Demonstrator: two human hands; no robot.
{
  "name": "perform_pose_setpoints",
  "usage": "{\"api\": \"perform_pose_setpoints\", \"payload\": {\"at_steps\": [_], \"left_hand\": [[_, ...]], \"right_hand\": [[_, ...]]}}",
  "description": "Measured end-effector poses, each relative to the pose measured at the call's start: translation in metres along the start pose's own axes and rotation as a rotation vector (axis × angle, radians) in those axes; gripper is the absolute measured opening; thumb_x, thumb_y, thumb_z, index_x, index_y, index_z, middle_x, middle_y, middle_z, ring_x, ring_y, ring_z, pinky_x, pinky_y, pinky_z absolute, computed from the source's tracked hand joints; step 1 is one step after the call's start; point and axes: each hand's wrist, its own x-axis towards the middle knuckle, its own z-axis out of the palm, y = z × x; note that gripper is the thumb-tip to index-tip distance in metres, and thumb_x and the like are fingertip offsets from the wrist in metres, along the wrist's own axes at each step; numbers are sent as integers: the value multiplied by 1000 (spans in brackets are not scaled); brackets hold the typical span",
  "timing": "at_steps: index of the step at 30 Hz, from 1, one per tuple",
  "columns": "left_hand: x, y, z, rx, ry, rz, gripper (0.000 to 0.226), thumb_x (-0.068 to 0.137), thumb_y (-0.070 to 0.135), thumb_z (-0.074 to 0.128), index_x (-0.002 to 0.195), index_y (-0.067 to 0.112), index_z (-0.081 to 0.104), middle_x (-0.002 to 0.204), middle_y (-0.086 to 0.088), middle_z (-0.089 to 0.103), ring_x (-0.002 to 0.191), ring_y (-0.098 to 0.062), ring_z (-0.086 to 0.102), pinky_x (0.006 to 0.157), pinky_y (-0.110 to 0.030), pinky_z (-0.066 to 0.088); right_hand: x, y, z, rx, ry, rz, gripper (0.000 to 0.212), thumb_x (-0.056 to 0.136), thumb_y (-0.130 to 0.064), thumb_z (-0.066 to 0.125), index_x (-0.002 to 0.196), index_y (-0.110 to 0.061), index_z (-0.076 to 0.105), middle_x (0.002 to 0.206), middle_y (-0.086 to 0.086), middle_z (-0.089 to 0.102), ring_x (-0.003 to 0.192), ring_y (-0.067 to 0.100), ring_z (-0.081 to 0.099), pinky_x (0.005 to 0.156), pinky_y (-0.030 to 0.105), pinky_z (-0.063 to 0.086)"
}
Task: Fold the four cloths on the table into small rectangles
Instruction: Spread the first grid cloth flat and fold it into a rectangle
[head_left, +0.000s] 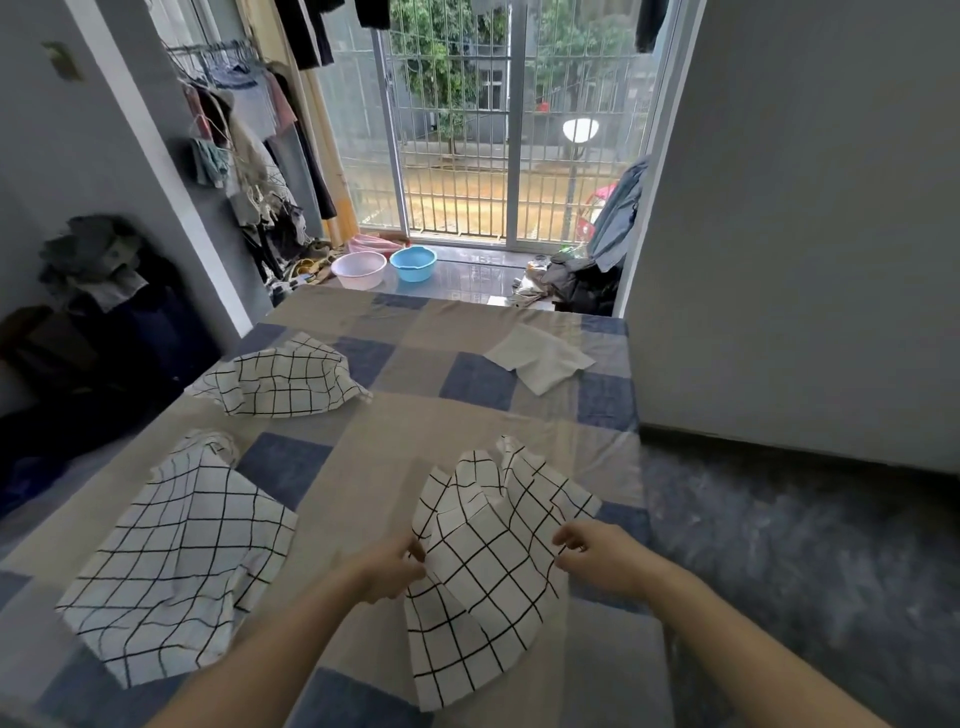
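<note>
Right now I have my left hand (390, 567) pinching the left edge of a white cotton cloth with a black grid pattern (485, 561), fingers curled onto the fabric, while my right hand (597, 558) pinches the same cloth's right edge with its fingers curled too. Between the two hands the cloth is lifted and rumpled, its far end bunched into peaks and its near corner hanging down toward me over the desk (374, 467), which is covered in a sheet of blue and beige squares. To the left of my left hand, well apart from the held cloth, lies a second black-gridded white cloth (182, 561), spread mostly flat with wrinkles and a bunched far corner. Farther back on the left side of the desk sits a third black-gridded white cloth (283, 382), loosely crumpled into a mound. Toward the far right corner of the desk rests a plain white cloth (540, 358), lying flat with one corner overlapping. None of the four is folded into a rectangle. Beyond the desk's far edge, on the tiled floor by a barred sliding window (498, 130), stand a pale pink plastic basin (358, 269) and a blue plastic basin (413, 262), just beside each other. Clothes on hangers (244, 130) crowd the left wall.
</note>
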Motion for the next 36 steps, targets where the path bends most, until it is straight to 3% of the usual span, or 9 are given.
{"api": "perform_pose_setpoints", "payload": {"at_steps": [5,11,17,21,23,26,29,31,36], "left_hand": [[0,1,-2,37,34,19,19,93,32,54,108,20,49,80,3,54,68,-8,55,49,-18,41],[4,1,-2,50,-55,4,32,95,31,48,126,25,52,101,-3,59,83,-16,60,61,-25,45],[7,5,9,61,-96,13,37,97,32,44,132,20,50,98,0,58,84,-16,59,69,-28,50],[4,0,18,-5,-51,-25,35,97,22,40,130,20,50,80,2,49,65,-12,50,46,-18,39],[4,-2,22,-46,-22,-52,33,96,18,39,124,15,55,87,-1,52,75,-16,53,47,-18,43],[-2,6,27,-191,-48,-71,28,96,19,39,117,18,57,100,-2,61,80,-14,61,71,-28,55],[-16,24,32,-396,-130,-13,31,95,12,39,118,25,54,98,4,64,85,-8,65,75,-26,53],[-26,37,32,-517,-150,44,35,92,6,39,117,24,57,104,4,65,88,-7,67,79,-27,52],[-48,64,22,-457,7,326,45,88,-7,38,120,13,61,82,0,61,52,6,54,51,-12,37]], "right_hand": [[9,-8,-5,-38,-17,-37,38,91,-34,57,128,-24,54,121,0,55,105,13,55,93,29,50],[14,-17,3,-42,-35,-60,39,91,-34,56,129,-25,54,128,0,54,108,14,55,91,27,49],[8,-18,18,-2,-61,-52,38,90,-33,55,127,-24,55,119,0,59,106,17,61,88,30,53],[-3,-21,38,-59,-128,-88,43,92,-36,54,133,-25,50,131,-1,50,111,14,52,92,27,48],[-8,-25,48,-74,-179,-87,45,92,-39,54,135,-27,48,134,0,48,115,14,50,93,27,46],[-13,-35,63,-71,-191,-78,61,84,-58,58,134,-27,47,132,-3,51,115,13,50,98,30,45],[-19,-43,71,-94,-158,-38,94,64,-76,62,140,-25,39,136,-4,49,121,16,50,98,31,44],[-23,-45,74,-238,-102,-46,80,72,-62,64,137,-23,40,135,0,47,120,21,51,94,35,46],[-34,-44,63,-313,204,-119,25,89,-24,47,110,-30,59,105,-7,57,96,17,59,74,32,49]]}}
